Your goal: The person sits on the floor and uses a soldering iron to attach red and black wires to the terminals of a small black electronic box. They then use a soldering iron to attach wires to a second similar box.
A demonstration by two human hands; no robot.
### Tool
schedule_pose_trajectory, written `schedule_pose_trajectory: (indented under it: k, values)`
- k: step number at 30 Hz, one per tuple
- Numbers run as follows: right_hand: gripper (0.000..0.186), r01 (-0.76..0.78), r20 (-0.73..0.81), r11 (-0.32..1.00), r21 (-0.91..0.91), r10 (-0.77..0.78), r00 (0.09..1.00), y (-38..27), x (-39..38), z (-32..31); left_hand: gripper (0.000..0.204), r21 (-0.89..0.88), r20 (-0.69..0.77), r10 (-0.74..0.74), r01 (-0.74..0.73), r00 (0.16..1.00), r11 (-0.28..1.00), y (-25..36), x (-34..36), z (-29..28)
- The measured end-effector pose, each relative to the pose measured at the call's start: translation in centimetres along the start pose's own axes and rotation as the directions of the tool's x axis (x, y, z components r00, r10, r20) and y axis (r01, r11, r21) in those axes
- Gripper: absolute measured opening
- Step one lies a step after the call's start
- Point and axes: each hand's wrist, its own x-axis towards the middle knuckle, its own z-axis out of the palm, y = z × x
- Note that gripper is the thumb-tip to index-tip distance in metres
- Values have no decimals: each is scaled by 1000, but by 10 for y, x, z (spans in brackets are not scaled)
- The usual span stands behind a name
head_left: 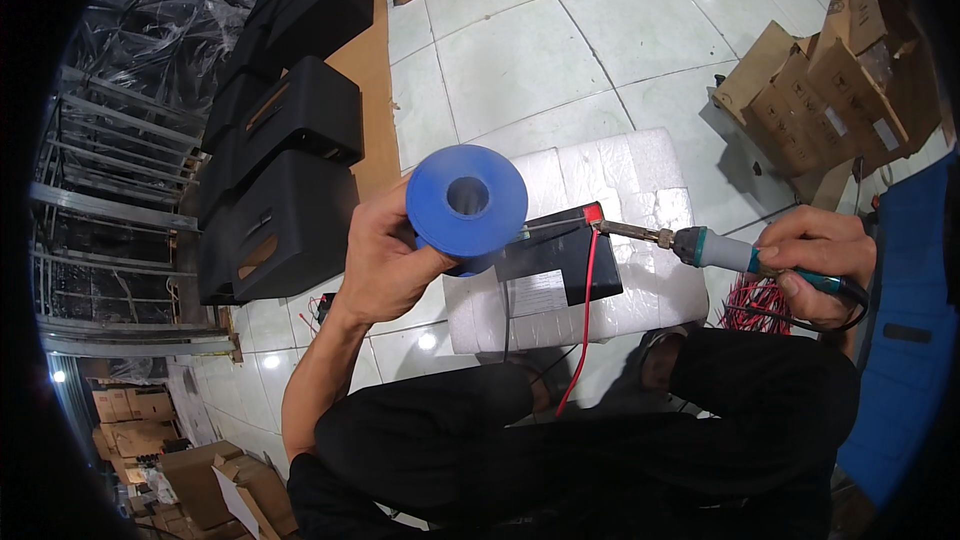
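Landmark: black rectangular block point(596, 272) with a white label, lying on a white foam slab point(655, 180) wrapped in clear film.

- Left hand point(385, 265): closed around a blue round spool point(498, 202) with a hollow core, held above the block's left end, partly covering it.
- Thin silvery strand point(556, 226): extends from the spool across the block's far edge to its far right corner.
- Right hand point(818, 262): closed around a soldering iron point(722, 249) with a grey and teal handle and metal shaft, to the right of the block, tip directed left at the same corner.
- Small red tab point(594, 212): at the block's far right corner. Whether the tip touches it or sits just above is hard to tell.
- Red insulated wire point(587, 315): one, running from that corner past the block's near edge toward the person's legs.
- Red wire bundle point(754, 307): tangled, right of the block.
- Black plastic housings point(300, 210): several, with cut-outs, well left of the block.
- Brown cardboard boxes point(835, 105): open, beyond the block to the right.
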Motion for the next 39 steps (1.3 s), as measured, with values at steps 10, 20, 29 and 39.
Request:
schedule_pose_trajectory:
  k: [10, 20, 29, 39]
  values:
    - [24, 49, -58, 999, -1, -49, 997, 9, -4, 6, 34, 174, 65, 97, -106, 993, 979, 5, 7, 5]
    - [24, 114, -40, 991, -63, -117, 992, 10, -3, 4, 31, 213, 108, 143, -163, 984, 963, 6, 11, 7]
    - [23, 109, -56, 992, -69, -113, 992, 9, -3, 6, 31, 207, 110, 125, -146, 986, 967, 6, 11, 8]
    - [23, 149, -111, 987, -62, -155, 982, 14, -3, 10, 31, 230, 119, 151, -175, 981, 957, 5, 12, 9]
